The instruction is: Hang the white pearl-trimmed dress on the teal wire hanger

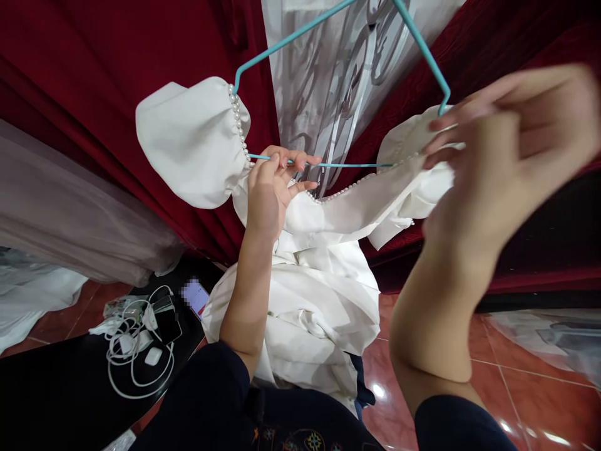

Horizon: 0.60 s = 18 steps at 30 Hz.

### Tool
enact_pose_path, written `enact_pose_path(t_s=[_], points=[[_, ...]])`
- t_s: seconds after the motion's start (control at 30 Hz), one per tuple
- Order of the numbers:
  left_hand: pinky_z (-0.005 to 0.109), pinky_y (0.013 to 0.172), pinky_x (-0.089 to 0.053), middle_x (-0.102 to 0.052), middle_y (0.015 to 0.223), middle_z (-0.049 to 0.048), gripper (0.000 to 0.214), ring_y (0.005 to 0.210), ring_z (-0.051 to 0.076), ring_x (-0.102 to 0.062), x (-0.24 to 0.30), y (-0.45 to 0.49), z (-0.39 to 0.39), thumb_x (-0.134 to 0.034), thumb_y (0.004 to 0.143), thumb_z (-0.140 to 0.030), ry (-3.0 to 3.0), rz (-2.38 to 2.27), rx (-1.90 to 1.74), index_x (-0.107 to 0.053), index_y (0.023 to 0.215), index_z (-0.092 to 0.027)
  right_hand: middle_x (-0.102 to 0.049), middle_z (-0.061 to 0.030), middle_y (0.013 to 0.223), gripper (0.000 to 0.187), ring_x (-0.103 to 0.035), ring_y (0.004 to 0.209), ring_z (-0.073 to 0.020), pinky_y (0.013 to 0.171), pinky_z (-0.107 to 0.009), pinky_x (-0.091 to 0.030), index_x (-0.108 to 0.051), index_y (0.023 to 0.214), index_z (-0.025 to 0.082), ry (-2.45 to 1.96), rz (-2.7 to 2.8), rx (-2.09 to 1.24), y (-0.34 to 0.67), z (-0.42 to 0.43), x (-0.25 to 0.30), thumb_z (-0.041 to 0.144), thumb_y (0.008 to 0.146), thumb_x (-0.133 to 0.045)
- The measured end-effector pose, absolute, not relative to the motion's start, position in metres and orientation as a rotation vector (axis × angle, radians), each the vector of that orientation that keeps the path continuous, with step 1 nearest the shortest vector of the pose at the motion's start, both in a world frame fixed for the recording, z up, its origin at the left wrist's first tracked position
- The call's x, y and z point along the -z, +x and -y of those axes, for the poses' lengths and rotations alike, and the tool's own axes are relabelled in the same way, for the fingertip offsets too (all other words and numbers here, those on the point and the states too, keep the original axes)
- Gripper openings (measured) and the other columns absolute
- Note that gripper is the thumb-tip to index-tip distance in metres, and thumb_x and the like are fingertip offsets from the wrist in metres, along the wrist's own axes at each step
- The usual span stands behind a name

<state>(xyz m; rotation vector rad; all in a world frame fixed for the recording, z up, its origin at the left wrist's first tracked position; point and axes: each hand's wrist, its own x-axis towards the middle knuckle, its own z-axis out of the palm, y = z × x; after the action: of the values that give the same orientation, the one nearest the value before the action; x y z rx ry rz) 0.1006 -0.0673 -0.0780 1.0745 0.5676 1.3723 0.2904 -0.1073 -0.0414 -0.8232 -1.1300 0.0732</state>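
A white dress [323, 294] with puffed sleeves and a pearl-trimmed neckline hangs on a teal wire hanger [338, 165]. My left hand [275, 188] pinches the neckline and the hanger's bottom bar near the left sleeve [192, 141]. My right hand [507, 150], close to the camera and blurred, has its fingers pressed on the right shoulder of the dress by the hanger's right corner. The skirt drops in folds toward my lap.
Dark red curtains [94, 62] and a white sheer panel [338, 69] hang behind. A grey cloth [70, 219] drapes at left. White chargers, cables and phones [141, 338] lie on a black surface at lower left. Red glossy floor tiles [516, 388] show at right.
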Motion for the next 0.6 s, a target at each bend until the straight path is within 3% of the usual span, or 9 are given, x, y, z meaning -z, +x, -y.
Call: enact_pose_path(t_s=[0.07, 0.13, 0.3, 0.4, 0.5, 0.6], points=[[0.031, 0.081, -0.063, -0.06, 0.091, 0.0039, 0.02, 0.119, 0.025, -0.072, 0.077, 0.101, 0.07, -0.039, 0.107, -0.025, 1.048, -0.563, -1.368, -0.041, 0.088, -0.022, -0.069, -0.0033, 0.102, 0.014, -0.058, 0.07, -0.0101, 0.058, -0.029, -0.043, -0.072, 0.106, 0.023, -0.93, 1.309, -0.238, 0.27, 0.109, 0.069, 0.022, 0.093, -0.067], [0.03, 0.083, -0.063, -0.061, 0.09, 0.0036, 0.022, 0.121, 0.025, -0.072, 0.078, 0.101, 0.071, -0.04, 0.108, -0.027, 1.019, -0.573, -1.366, -0.041, 0.087, -0.022, -0.066, -0.0055, 0.112, 0.018, -0.061, 0.084, -0.014, 0.063, -0.031, -0.049, -0.071, 0.116, 0.027, -1.058, 1.434, -0.258, 0.254, 0.108, 0.096, 0.032, 0.099, -0.066], [0.036, 0.097, -0.062, -0.069, 0.094, 0.0049, 0.023, 0.124, 0.025, -0.073, 0.08, 0.107, 0.07, -0.038, 0.111, -0.023, 1.004, -0.582, -1.377, -0.048, 0.09, -0.02, -0.061, -0.0074, 0.108, 0.02, -0.06, 0.102, -0.0197, 0.067, -0.033, -0.05, -0.071, 0.118, 0.029, -1.059, 1.376, -0.007, 0.242, 0.102, 0.125, 0.037, 0.105, -0.058], [0.037, 0.103, -0.061, -0.076, 0.109, 0.0065, 0.022, 0.118, 0.022, -0.076, 0.086, 0.109, 0.076, -0.041, 0.113, -0.026, 1.095, -0.64, -1.379, -0.061, 0.106, -0.018, -0.06, -0.0075, 0.11, 0.022, -0.058, 0.1, -0.0187, 0.065, -0.032, -0.049, -0.071, 0.119, 0.028, -1.06, 1.329, 0.014, 0.242, 0.101, 0.123, 0.039, 0.105, -0.058], [0.032, 0.091, -0.063, -0.078, 0.103, 0.0065, 0.026, 0.099, 0.02, -0.078, 0.095, 0.102, 0.086, -0.056, 0.11, -0.04, 1.287, -0.778, -1.407, -0.069, 0.114, -0.019, -0.058, -0.0068, 0.115, 0.026, -0.058, 0.098, -0.0174, 0.065, -0.032, -0.05, -0.069, 0.123, 0.029, -1.087, 1.341, -0.019, 0.241, 0.099, 0.124, 0.041, 0.105, -0.056], [0.03, 0.084, -0.061, -0.075, 0.097, 0.0032, 0.02, 0.089, 0.018, -0.073, 0.1, 0.091, 0.089, -0.069, 0.104, -0.044, 1.463, -0.945, -1.83, -0.07, 0.108, -0.024, -0.057, -0.0066, 0.117, 0.028, -0.06, 0.101, -0.018, 0.07, -0.033, -0.053, -0.068, 0.125, 0.03, -1.085, 1.36, -0.043, 0.241, 0.097, 0.127, 0.044, 0.106, -0.053]])
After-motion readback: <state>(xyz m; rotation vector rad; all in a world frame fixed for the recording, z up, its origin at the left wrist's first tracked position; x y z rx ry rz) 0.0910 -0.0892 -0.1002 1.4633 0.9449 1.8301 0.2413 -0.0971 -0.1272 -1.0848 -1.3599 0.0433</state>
